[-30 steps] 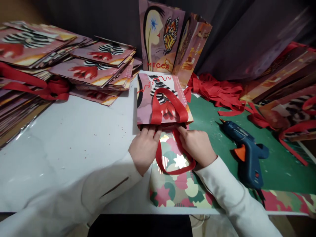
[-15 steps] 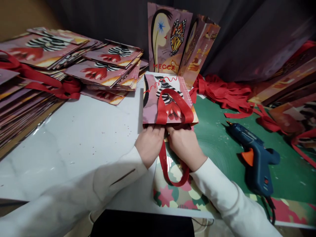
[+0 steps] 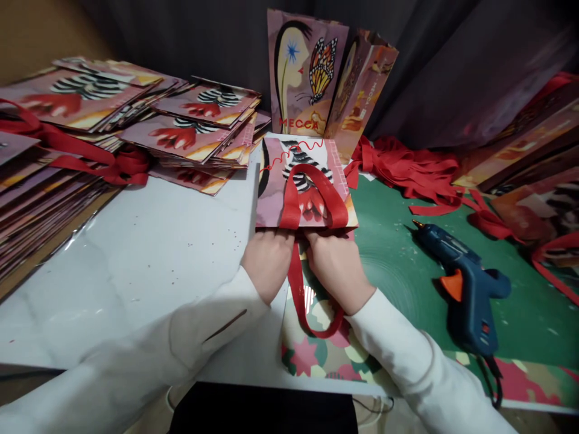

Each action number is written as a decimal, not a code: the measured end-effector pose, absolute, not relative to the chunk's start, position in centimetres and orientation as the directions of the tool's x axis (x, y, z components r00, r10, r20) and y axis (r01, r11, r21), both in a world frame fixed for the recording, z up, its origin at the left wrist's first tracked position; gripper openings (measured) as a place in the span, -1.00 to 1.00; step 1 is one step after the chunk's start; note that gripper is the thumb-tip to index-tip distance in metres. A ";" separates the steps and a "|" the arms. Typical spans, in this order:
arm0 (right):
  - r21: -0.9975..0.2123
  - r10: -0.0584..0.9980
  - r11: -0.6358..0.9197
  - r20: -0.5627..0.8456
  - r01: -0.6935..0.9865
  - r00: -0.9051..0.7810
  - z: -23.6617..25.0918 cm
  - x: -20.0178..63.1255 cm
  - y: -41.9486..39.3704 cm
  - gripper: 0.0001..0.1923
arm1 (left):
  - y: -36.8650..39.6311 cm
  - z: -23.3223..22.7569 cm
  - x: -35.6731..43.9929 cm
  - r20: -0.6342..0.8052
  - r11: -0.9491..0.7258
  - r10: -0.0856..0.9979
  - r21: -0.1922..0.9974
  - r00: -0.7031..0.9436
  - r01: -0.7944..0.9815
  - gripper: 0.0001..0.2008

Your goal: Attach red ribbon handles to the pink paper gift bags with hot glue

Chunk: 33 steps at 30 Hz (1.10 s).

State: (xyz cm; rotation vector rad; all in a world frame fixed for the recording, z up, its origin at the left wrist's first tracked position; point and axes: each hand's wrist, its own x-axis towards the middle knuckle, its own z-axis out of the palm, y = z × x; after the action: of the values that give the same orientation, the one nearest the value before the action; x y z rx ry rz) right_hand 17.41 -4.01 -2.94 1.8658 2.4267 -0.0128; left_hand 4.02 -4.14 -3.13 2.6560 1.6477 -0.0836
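Head view, flat bag: a flat paper bag (image 3: 304, 187) lies at centre on the tabletop (image 3: 149, 253), its open end toward the person, one red handle loop (image 3: 312, 193) folded back over its printed face.
Left hand: left hand (image 3: 268, 260) at 6 o'clock of the bag, fingers tucked into the mouth edge; whether they pinch anything I cannot tell, since the tips are hidden.
Right hand: right hand (image 3: 337, 268) touching the left hand's side, fingertips likewise under the bag's edge; grip not readable.
Second handle: a second red loop (image 3: 312, 307) trails from between the two hands toward 6 o'clock. Judged: both hands press where its ends meet the paper, likely to seat them.
Glue gun: blue glue gun (image 3: 465, 295) at 3 o'clock, on its side, nozzle toward 10 o'clock, within the right hand's reach.
Ribbon: loose red ribbons (image 3: 407, 172) heaped at 1 o'clock.
Stock: flat bag stacks (image 3: 136, 126) at 10 o'clock; one standing bag (image 3: 325, 78) at 12 o'clock.
Surface: white on the left, green mat (image 3: 407, 271) on the right, patterned paper (image 3: 325, 355) under the wrists.
Room: dark curtain (image 3: 452, 54) behind.
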 end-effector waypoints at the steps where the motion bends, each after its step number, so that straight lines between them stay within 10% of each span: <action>1: 0.043 0.961 0.270 -0.069 0.962 -0.267 -3.0 17.6 -4.0 -0.57 | -4.2 -3.1 3.9 -0.056 -0.457 0.889 -0.045 0.455 0.888 -0.62; 33: 0.187 0.974 0.197 -0.150 0.962 -0.171 -3.0 21.8 -5.6 -0.60 | -3.3 -4.4 4.9 0.048 -0.640 0.768 -0.003 0.639 0.769 -0.60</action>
State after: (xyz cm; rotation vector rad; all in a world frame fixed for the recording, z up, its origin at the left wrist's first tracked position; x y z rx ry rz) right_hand 21.82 -5.58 -3.04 1.8518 2.2367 0.0705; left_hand 4.95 -3.29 -4.38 2.8650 1.3428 0.0672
